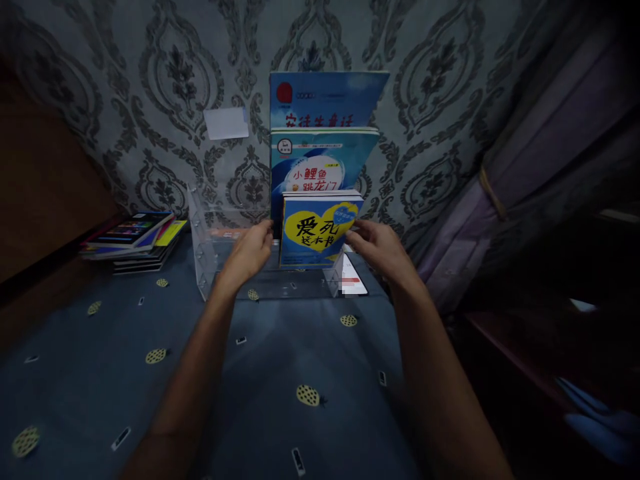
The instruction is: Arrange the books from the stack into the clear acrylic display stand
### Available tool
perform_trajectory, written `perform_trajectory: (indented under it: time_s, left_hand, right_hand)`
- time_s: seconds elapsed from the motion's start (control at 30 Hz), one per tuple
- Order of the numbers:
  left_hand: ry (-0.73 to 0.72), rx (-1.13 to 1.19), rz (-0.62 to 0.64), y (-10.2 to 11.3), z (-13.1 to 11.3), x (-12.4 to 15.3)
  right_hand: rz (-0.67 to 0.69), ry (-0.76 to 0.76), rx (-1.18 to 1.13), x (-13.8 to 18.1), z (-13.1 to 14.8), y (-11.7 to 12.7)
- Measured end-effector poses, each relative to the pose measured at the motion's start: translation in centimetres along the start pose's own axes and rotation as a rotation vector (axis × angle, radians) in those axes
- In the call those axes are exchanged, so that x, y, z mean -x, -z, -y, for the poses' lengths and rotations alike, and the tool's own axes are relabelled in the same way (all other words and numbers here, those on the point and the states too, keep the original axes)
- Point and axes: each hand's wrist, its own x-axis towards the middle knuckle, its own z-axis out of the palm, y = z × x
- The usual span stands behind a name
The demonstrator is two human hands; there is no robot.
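A small blue book point(320, 256) with a yellow heart shape on its cover stands upright in front, with white page edges showing at its top. My right hand point(381, 252) has its thumb and fingers closed at the book's right edge. Just left of the book, my left hand point(254, 251) is loosely curled, with a small gap between its fingertips and the cover. The books stand in a clear acrylic rack point(200, 250). Behind the small one rises a teal book point(350, 150), and behind that a taller blue book point(327, 100).
A stack of books and notebooks point(135, 233) lies at the left by the wall. A phone with a lit screen point(354, 275) lies by the rack's right end. A purple curtain point(470, 207) hangs at the right. Patterned dark cloth point(200, 400) covers the table.
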Motion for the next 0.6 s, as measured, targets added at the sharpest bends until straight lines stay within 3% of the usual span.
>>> perform_trajectory:
  time_s: [0.1,0.3,0.5,0.6]
  left_hand:
    - [0.015,-0.015,-0.005,0.5,0.0,0.1]
    - [0.059,0.008,-0.056,2.3,1.3,0.1]
    - [0.109,-0.124,0.137,0.4,1.1,0.4]
    - [0.129,-0.142,0.168,-0.5,0.4,0.5]
  right_hand:
    - [0.078,-0.013,0.025,0.0,0.0,0.5]
    - [0.038,-0.076,-0.049,0.0,-0.7,1.4]
    - [0.197,-0.141,-0.002,-0.1,-1.4,0.9]
    - [0.239,-0.107,0.069,-0.3,-1.6,0.6]
